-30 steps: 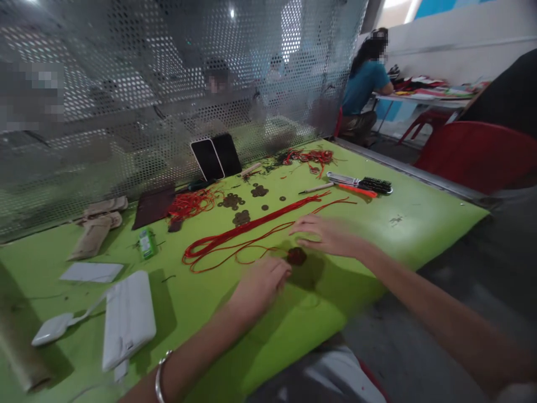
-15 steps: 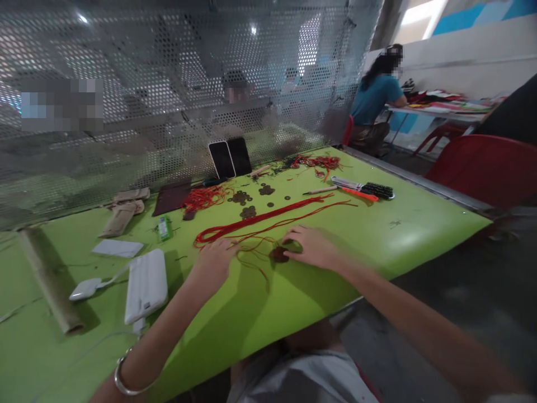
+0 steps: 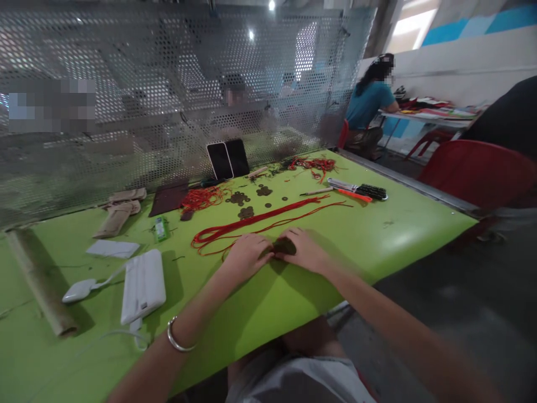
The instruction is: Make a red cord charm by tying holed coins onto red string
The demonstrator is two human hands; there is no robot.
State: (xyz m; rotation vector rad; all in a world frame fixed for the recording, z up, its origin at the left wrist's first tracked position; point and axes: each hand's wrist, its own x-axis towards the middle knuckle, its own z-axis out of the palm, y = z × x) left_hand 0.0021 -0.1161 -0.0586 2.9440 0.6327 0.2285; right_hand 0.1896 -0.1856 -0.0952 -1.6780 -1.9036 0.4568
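My right hand [image 3: 302, 250] curls around a dark coin piece [image 3: 285, 246] just above the green table [image 3: 268, 313]. Close against it from the left, my left hand [image 3: 248, 254] has its fingertips pinched together at the piece's edge; what they grip is too small to make out. Red cords [image 3: 251, 222] lie in a long looped bundle just beyond both hands. Behind the bundle are several dark round coins [image 3: 246, 212] in small clusters. A tangle of red cord [image 3: 203, 198] rests to their left.
At left are a white power bank [image 3: 144, 286], a bamboo tube [image 3: 42, 282] and a green packet [image 3: 160, 229]. Two dark-screened devices [image 3: 229, 159] lean on the perforated screen. A brush [image 3: 371, 191] lies right. A person [image 3: 371, 103] sits beyond.
My left hand has moved right to meet my right hand at the dark piece, which has come off the table slightly. The camera view has shifted a little.
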